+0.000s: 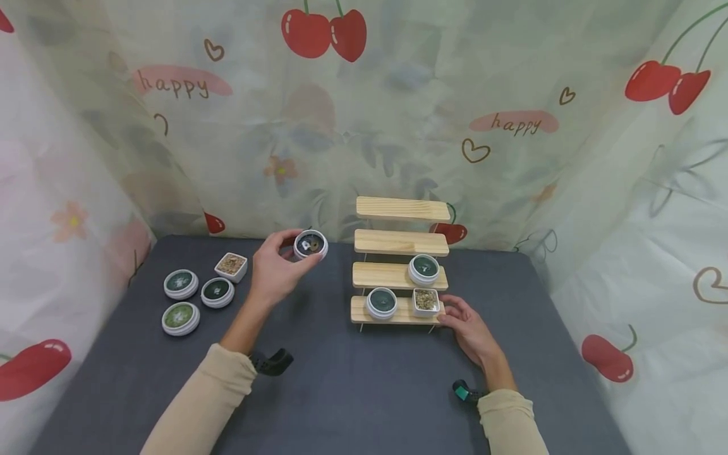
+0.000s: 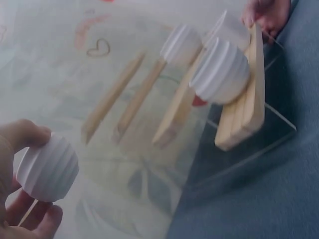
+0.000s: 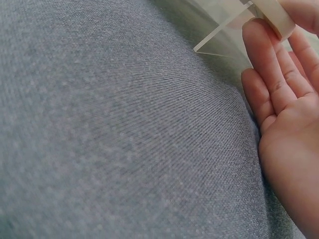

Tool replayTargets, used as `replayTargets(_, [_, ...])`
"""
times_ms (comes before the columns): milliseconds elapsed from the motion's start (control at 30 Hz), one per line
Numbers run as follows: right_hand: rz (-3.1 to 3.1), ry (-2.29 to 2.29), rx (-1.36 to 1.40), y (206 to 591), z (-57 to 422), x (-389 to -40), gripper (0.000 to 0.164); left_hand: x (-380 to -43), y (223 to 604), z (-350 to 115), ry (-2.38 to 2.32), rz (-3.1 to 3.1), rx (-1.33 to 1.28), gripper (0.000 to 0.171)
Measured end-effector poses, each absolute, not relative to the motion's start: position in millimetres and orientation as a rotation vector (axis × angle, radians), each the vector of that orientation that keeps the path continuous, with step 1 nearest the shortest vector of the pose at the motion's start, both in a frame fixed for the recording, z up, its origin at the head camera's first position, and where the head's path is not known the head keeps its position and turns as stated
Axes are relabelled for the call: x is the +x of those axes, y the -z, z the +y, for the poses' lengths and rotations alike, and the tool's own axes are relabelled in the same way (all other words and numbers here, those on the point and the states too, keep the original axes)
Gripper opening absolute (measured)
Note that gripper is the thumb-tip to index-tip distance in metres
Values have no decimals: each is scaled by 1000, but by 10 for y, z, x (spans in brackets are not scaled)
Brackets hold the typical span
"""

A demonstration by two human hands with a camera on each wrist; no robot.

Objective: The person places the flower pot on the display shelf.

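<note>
My left hand (image 1: 275,268) holds a small white ribbed round pot (image 1: 310,244) with a dark top, lifted above the table left of a tiered wooden display rack (image 1: 378,276). In the left wrist view, thumb and fingers grip the pot's ribbed side (image 2: 49,169). At the rack's right side, my right hand (image 1: 469,328) pinches the end of the lowest board (image 3: 276,17) between thumb and fingers. On that board stand a round pot with a dark green top (image 1: 382,304) and a square white pot with grainy contents (image 1: 425,303). Another round pot (image 1: 424,270) sits one tier up.
On the left of the dark grey table (image 1: 364,392) stand several round white pots, one with a light green top (image 1: 181,318), and a square pot of brownish grains (image 1: 231,266). Clear rods carry the rack's boards. A printed curtain (image 1: 239,139) hangs behind and at both sides.
</note>
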State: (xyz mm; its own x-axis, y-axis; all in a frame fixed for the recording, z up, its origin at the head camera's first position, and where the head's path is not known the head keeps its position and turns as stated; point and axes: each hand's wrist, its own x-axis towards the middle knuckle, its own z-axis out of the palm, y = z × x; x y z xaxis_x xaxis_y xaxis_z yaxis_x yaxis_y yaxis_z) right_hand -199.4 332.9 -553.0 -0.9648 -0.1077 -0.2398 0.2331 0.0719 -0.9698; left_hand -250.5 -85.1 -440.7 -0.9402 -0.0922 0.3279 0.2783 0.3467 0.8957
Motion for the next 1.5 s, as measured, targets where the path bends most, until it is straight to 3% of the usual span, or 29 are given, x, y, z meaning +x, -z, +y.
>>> replayTargets(500, [2078,1987,137,5538,3338,-2013,63,-2563,4270,-368,1594,-2425,-499,56])
replayTargets(1500, [2080,1993,141,5535,3336,-1999,64,-2506,4534,223,1715,-2525,-396,57])
